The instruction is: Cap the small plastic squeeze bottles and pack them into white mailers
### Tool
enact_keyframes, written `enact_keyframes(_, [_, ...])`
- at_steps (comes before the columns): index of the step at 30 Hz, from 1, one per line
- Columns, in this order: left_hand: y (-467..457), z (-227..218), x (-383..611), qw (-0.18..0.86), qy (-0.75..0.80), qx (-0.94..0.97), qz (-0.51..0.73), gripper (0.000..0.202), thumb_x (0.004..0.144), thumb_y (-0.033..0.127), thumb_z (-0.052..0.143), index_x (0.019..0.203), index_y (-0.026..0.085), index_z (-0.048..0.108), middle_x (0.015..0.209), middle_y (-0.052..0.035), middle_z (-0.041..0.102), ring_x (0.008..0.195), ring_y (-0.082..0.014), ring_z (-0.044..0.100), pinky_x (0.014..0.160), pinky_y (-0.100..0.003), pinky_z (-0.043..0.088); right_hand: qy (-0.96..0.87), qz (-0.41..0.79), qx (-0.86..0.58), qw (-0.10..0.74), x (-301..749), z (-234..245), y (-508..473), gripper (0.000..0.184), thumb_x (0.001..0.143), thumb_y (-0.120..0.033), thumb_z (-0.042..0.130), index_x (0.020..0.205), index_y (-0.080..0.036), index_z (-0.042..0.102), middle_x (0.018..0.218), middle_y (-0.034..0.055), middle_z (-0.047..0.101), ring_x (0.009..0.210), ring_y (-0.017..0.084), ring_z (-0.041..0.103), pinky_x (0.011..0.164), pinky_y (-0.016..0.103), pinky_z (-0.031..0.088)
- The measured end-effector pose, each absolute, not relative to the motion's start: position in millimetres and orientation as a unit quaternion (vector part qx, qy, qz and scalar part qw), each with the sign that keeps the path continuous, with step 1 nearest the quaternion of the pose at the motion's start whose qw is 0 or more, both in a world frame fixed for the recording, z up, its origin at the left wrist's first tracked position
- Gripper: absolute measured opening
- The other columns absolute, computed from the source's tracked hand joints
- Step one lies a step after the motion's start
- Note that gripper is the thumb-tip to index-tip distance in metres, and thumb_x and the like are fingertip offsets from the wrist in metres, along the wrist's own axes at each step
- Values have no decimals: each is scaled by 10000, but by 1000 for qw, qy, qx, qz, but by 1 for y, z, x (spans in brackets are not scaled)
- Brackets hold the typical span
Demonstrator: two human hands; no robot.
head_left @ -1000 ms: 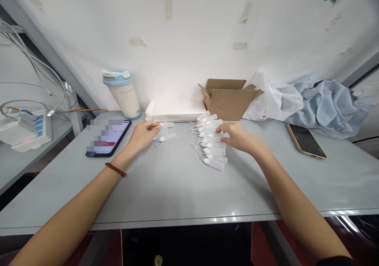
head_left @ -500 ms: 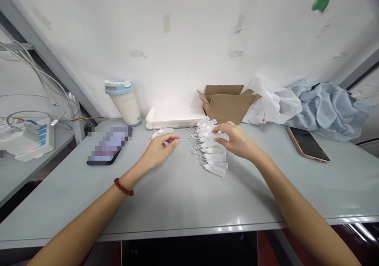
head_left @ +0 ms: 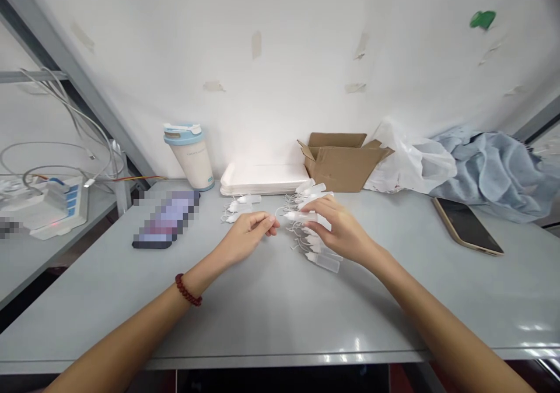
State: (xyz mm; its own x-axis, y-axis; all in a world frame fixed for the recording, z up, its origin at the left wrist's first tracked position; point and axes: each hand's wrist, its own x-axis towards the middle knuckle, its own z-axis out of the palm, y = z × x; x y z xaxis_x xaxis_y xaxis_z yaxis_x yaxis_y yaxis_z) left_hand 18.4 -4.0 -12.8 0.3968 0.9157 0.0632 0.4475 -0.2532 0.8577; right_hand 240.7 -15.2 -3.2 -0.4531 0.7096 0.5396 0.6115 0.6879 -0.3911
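Two hands meet mid-counter (head_left: 262,311) here. The right hand (head_left: 343,232) has its grip closed around one little clear vial (head_left: 301,216), held sideways just above the counter. The left hand (head_left: 247,237) has its fingertips right at the vial's capped end, but honestly I can't tell if that grip is actually closed on it. The row of vials (head_left: 322,258) lies under the right hand, and a smaller bunch (head_left: 238,206) sits behind the left hand, near the white tray (head_left: 262,178).

I see a white wall (head_left: 306,8) dotted with tape scraps (head_left: 256,44), a pale grey table (head_left: 262,317) against it, and a slanting grey metal post (head_left: 83,93) at left, all evenly lit.
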Motion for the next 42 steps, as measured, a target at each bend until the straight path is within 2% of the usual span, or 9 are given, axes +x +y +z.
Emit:
enact_keyframes(18, [-7, -6, 18, 447, 451, 708, 308, 332, 841, 431, 467, 833, 170, 671, 749, -40, 644, 671, -148, 554, 605, -260, 439, -859, 51, -381, 338, 237, -7, -17, 190, 835, -143, 515, 1002, -206, 581, 928, 86, 651, 885, 249, 557, 747, 415, 478])
enact_keyframes(30, [-7, -3, 17, 457, 455, 697, 315, 319, 843, 418, 475, 863, 171, 675, 776, -39, 647, 642, -134, 535, 638, -276, 454, -855, 64, -380, 348, 235, -6, -19, 207, 865, -134, 458, 1042, -201, 542, 964, 93, 630, 880, 222, 596, 735, 375, 503])
enact_keyframes(42, [-8, -3, 17, 484, 435, 692, 313, 288, 844, 391, 482, 768, 161, 638, 820, -42, 652, 628, -119, 515, 620, -269, 432, -861, 66, -364, 349, 234, -7, -18, 233, 869, -112, 430, 1056, -203, 533, 973, 96, 616, 875, 218, 594, 725, 363, 503])
